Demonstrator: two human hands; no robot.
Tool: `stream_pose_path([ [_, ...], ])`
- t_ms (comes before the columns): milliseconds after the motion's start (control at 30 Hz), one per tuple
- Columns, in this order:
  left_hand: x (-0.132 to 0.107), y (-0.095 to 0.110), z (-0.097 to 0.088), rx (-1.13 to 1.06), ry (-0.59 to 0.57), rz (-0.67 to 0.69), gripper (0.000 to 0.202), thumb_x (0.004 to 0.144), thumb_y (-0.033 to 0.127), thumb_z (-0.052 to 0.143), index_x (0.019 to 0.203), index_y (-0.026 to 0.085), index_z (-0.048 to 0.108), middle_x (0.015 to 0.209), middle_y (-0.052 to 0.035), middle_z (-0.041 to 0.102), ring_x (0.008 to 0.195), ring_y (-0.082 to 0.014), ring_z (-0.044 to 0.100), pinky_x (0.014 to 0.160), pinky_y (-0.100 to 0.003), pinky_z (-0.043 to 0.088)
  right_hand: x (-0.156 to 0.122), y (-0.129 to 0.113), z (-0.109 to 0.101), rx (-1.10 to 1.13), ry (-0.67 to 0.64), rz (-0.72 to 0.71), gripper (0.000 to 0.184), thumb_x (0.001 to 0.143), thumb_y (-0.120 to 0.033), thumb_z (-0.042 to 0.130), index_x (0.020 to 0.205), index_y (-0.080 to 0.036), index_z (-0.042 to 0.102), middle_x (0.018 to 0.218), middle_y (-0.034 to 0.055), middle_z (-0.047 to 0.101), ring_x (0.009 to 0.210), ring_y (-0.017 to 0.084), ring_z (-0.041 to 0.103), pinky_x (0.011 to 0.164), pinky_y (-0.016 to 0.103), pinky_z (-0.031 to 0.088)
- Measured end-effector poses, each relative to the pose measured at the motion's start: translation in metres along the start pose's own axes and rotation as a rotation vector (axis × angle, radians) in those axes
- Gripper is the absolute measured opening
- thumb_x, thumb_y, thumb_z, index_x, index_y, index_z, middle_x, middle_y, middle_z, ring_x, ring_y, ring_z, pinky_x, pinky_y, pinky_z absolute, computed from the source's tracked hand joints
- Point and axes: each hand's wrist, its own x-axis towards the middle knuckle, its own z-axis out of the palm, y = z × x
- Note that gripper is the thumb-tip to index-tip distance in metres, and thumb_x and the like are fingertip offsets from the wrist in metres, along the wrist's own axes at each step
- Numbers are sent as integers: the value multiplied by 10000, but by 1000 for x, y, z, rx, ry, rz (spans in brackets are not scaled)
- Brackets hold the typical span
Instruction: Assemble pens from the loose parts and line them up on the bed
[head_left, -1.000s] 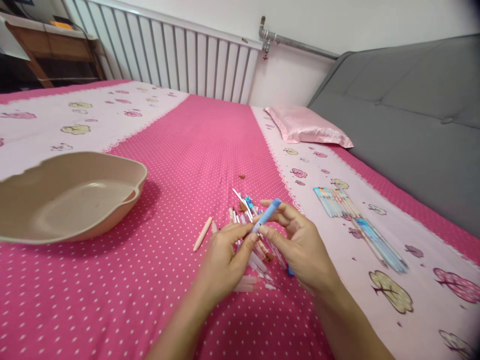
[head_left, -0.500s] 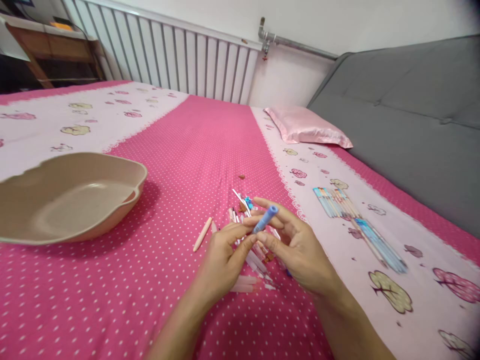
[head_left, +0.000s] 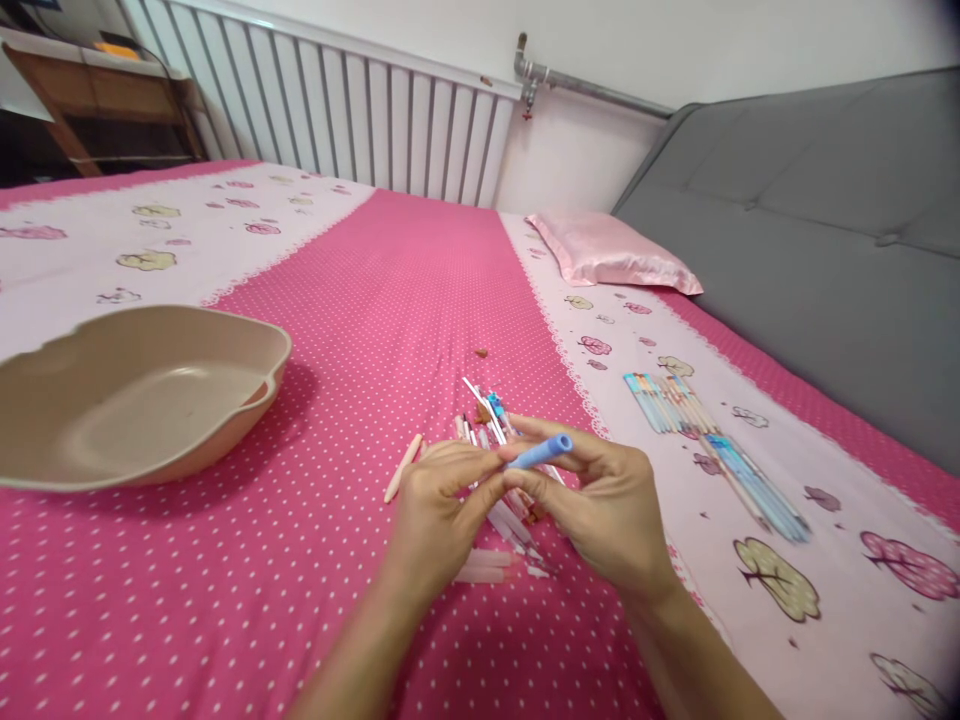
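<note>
A blue pen barrel point(head_left: 541, 452) with a hollow round end is held between both hands, above a pile of pen parts. My left hand point(head_left: 442, 495) pinches its near end between thumb and fingers. From the other side, my right hand point(head_left: 600, 500) has its thumb and fingers closed on the barrel too. Beneath them lie loose pen parts point(head_left: 510, 530) in white, pink and brown, partly hidden by the hands. Small blue pieces point(head_left: 496, 404) sit at the far side of the pile. Left of it rests a pale peach pen barrel point(head_left: 403, 468).
A beige plastic basin point(head_left: 262, 400) stands at the left. On the right, pens lie in two groups, an upper row point(head_left: 671, 405) and a lower bundle point(head_left: 757, 490). A pink pillow point(head_left: 615, 255) lies by the grey headboard point(head_left: 795, 220); a white radiator point(head_left: 360, 110) runs behind the bed.
The blue barrel has tipped from pointing up and right to lying flatter, its hollow end now farther right and lower. Both hands have turned slightly with it.
</note>
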Motion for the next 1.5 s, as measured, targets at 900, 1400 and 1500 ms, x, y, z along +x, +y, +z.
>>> stream_pose_path([
  [900, 4, -5, -22, 173, 542, -431, 259, 754, 368, 668, 915, 168, 703, 857, -39, 706, 754, -173, 632, 686, -298, 504, 40, 45, -49, -306, 205, 70, 357, 795, -202, 570, 1151, -175, 590, 1162, 107, 652, 1055, 214, 619, 936, 413, 477],
  [1400, 4, -5, -17, 22, 452, -442, 415, 828, 364, 589, 1192, 165, 571, 930, -72, 687, 828, -185, 640, 697, -303, 522, 45, 100, -20, -857, -242, 40, 410, 866, -102, 420, 1225, -158, 610, 1263, 137, 573, 1158, 235, 518, 994, 375, 386],
  [1500, 3, -6, -16, 3, 442, -450, 435, 827, 373, 587, 1208, 165, 558, 939, -75, 688, 830, -184, 640, 689, -296, 521, 45, 97, -20, -844, -227, 48, 347, 847, -89, 449, 1122, -138, 655, 1177, 127, 616, 1100, 219, 538, 976, 336, 382],
])
